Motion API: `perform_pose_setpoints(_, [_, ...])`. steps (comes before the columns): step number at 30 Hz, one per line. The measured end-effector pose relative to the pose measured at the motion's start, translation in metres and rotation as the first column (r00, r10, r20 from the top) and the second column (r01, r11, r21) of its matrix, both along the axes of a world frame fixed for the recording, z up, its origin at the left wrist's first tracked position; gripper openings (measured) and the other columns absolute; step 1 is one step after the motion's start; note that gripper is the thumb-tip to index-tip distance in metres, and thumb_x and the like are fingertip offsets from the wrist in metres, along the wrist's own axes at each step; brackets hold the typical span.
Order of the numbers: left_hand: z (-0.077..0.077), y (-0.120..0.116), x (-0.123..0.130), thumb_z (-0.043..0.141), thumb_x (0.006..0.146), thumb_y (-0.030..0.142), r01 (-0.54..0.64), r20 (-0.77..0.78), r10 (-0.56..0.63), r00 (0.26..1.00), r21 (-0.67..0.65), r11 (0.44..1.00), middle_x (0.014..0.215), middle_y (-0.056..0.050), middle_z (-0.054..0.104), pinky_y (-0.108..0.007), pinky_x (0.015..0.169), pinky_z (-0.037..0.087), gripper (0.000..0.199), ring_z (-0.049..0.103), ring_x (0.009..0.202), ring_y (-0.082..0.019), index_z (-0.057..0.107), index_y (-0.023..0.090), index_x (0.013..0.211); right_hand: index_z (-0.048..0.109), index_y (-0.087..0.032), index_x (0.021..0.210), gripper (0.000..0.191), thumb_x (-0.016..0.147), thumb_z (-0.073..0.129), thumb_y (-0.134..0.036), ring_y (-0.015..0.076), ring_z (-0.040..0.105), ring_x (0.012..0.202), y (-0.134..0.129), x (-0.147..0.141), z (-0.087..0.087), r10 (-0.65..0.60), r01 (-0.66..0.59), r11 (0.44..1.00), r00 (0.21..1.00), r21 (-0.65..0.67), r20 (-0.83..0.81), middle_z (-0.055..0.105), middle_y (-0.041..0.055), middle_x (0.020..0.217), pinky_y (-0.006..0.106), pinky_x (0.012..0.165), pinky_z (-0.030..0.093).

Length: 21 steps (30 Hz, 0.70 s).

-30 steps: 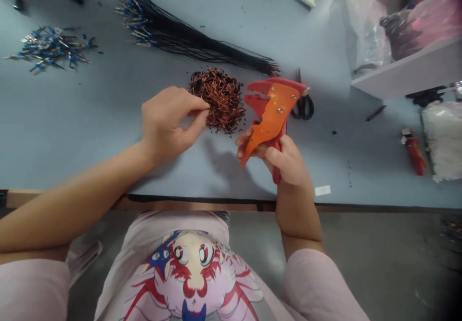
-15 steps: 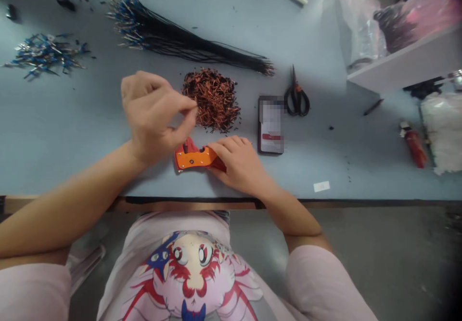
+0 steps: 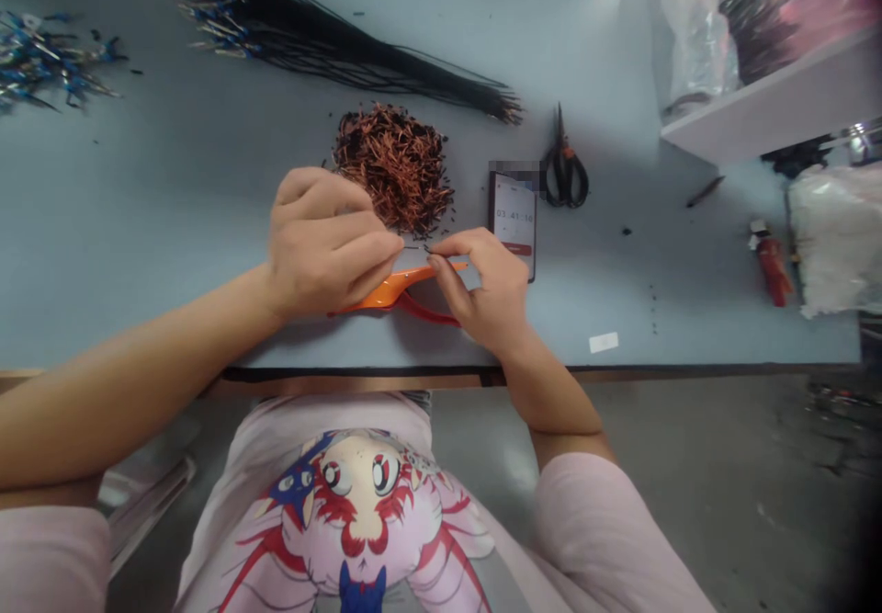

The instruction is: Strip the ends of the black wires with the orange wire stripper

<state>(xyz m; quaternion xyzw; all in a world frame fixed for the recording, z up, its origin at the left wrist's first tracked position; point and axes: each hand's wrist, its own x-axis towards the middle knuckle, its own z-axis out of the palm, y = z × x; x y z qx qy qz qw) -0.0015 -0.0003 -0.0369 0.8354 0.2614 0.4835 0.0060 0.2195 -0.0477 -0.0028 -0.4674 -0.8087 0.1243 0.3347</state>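
Note:
My left hand (image 3: 331,241) is closed in a pinch on a short, thin dark wire (image 3: 412,247). At the wire's other end, the thumb and forefinger of my right hand (image 3: 488,284) pinch together around its tip. Beneath both hands an orange and red wire stripper (image 3: 394,291) lies on the table, partly covered by the left fingers, its handles pointing right. Just beyond the hands is a heap of short copper and black wire bits (image 3: 396,167).
A bundle of long black wires (image 3: 358,48) with blue ends lies at the back. Loose blue-ended connectors (image 3: 51,62) are heaped at left. To the right are a phone (image 3: 514,213), black scissors (image 3: 566,167), a red-handled tool (image 3: 772,264) and a white shelf (image 3: 772,103).
My right hand has let go of the stripper's handles and now pinches the wire. My left hand has lowered and moved right, meeting it above the stripper. The view has shifted slightly.

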Motion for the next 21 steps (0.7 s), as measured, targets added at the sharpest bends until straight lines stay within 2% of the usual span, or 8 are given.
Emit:
perform_pose_setpoints(2, [-0.002,0.003,0.001,0.06,0.097,0.028,0.024,-0.04,-0.025,0.999,-0.021,0.999,0.071,0.008,0.069,-0.039,0.086,0.035,0.012,0.061,0.082,-0.017,0.065,0.03,0.086,0.062,-0.023,0.092,0.015,0.101,0.051,-0.025,0.0203,0.067,0.081,0.0,-0.001,-0.001,-0.006,0.005,1.0,0.999,0.024,0.052,0.072,0.0058,0.085,0.036,0.075,0.053])
perform_pose_setpoints(6, [-0.001,0.013,-0.005,0.057,0.096,0.031,0.006,-0.196,0.019,0.98,0.126,0.992,0.067,0.007,0.067,-0.037,0.083,0.038,0.016,0.061,0.079,-0.015,0.066,0.028,0.083,0.06,-0.022,0.09,0.019,0.102,0.046,-0.025,0.0217,0.063,0.082,0.003,0.003,-0.005,-0.009,-0.002,0.998,0.982,0.06,0.19,0.069,0.0074,0.085,0.036,0.074,0.049])
perform_pose_setpoints(8, [0.004,0.022,-0.017,0.056,0.096,0.032,-0.021,-0.218,0.063,0.974,0.189,0.982,0.066,0.006,0.064,-0.038,0.084,0.041,0.02,0.061,0.083,-0.016,0.064,0.027,0.079,0.059,-0.022,0.088,0.019,0.101,0.045,-0.022,0.0221,0.061,0.081,0.007,0.01,-0.007,-0.084,0.061,0.993,0.961,0.097,0.263,0.068,0.0077,0.083,0.036,0.072,0.048])
perform_pose_setpoints(10, [0.011,0.031,-0.035,0.058,0.094,0.033,-0.106,-0.175,0.152,0.973,0.245,0.964,0.069,0.004,0.06,-0.038,0.087,0.043,0.02,0.06,0.09,-0.017,0.062,0.026,0.077,0.059,-0.022,0.087,0.018,0.099,0.046,-0.019,0.0228,0.06,0.08,0.013,0.021,-0.009,-0.208,0.174,0.976,0.928,0.134,0.31,0.067,0.0081,0.082,0.036,0.072,0.047])
perform_pose_setpoints(13, [0.02,0.04,-0.055,0.054,0.099,0.04,-0.392,-0.117,0.39,0.913,0.004,0.92,0.086,0.001,0.059,-0.04,0.099,0.045,0.023,0.058,0.102,-0.017,0.07,0.024,0.094,0.063,-0.021,0.093,0.014,0.096,0.049,-0.019,0.0242,0.062,0.084,0.022,0.033,-0.011,-0.272,0.256,0.962,0.925,0.093,0.265,0.069,0.0093,0.087,0.038,0.074,0.051])
perform_pose_setpoints(15, [0.019,0.04,-0.052,0.063,0.095,0.041,-0.325,-0.088,0.318,0.944,-0.079,0.942,0.083,0.002,0.063,-0.037,0.094,0.049,0.019,0.059,0.096,-0.016,0.071,0.024,0.094,0.064,-0.022,0.105,0.02,0.096,0.047,-0.02,0.0256,0.065,0.095,0.026,0.035,-0.011,-0.162,0.164,0.987,0.968,0.008,0.19,0.071,0.0108,0.1,0.042,0.083,0.054])
perform_pose_setpoints(18, [0.008,0.028,-0.027,0.073,0.088,0.034,-0.131,-0.08,0.125,0.989,-0.075,0.989,0.076,0.002,0.066,-0.037,0.079,0.046,0.01,0.06,0.083,-0.016,0.071,0.025,0.085,0.06,-0.025,0.127,0.034,0.096,0.047,-0.02,0.03,0.06,0.125,0.026,0.028,-0.009,0.006,0.002,0.998,0.99,-0.056,0.14,0.066,0.013,0.131,0.052,0.104,0.05])
perform_pose_setpoints(21, [-0.004,0.016,-0.003,0.07,0.088,0.03,-0.052,-0.077,0.048,0.996,-0.046,0.998,0.076,0.002,0.066,-0.041,0.078,0.043,0.006,0.062,0.08,-0.018,0.07,0.027,0.084,0.059,-0.027,0.128,0.036,0.094,0.048,-0.02,0.0322,0.055,0.132,0.022,0.021,-0.006,0.013,-0.01,1.0,0.988,-0.018,0.153,0.062,0.0126,0.138,0.059,0.109,0.044])
